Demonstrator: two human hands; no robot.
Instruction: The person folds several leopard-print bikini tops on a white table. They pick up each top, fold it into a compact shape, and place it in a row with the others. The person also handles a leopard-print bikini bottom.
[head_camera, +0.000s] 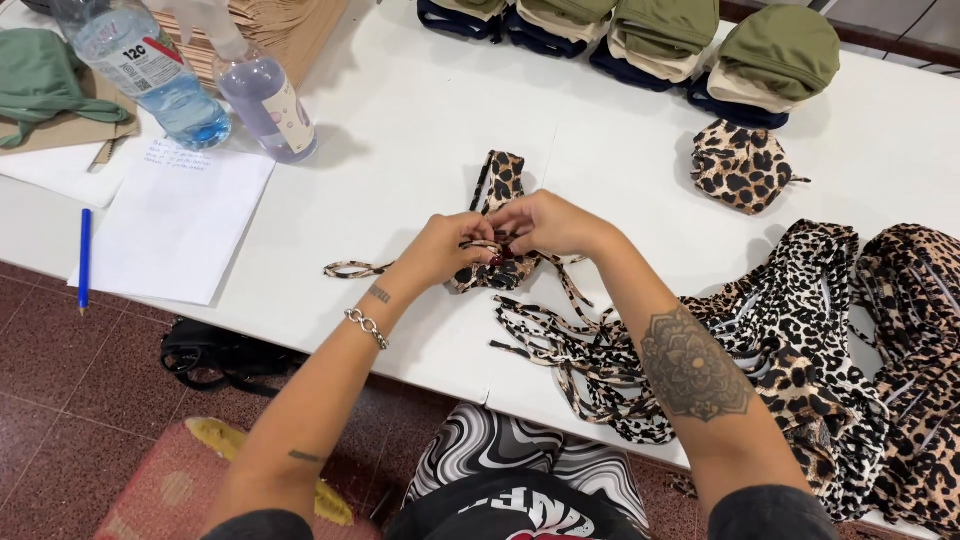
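**At the tabletop's near edge: both hands pinched on a leopard-print piece**

On the white tabletop (420, 130), going L to R. Far left of the grips: a green cloth (40, 75) on brown paper, 1 blue pen (85, 258), 1 white paper sheet (175, 225), then 2 clear bottles – a water bottle (150, 75) and a smaller spray bottle (265, 100).

Left hand (445, 250): fingers closed in a pinch on the leopard-print piece (500, 190) and its thin straps; 1 chain bracelet at the wrist. Right hand (545, 222): touching the left, fingers also closed tight on the same piece, at the knot area. The piece lies flat betw. and just under both grips, 1 strap trailing off left.

Just below-right of the right grip: a loose tangle of leopard straps (590, 360), too many to count. Further right: 1 folded leopard piece (742, 165) and a big heap of leopard fabric (850, 340), count unclear. Above the grips, at the far edge: stacks of folded olive, cream and navy pieces (650, 35), approx. 4 stacks visible.

Risks, as I judge them: the thin strap could slip from the pinch or knot badly, since both grips crowd one small spot. The trailing end could snag in the tangle nearby and drag it along. The tangle sits close to the edge, so a tug may pull straps to the floor.
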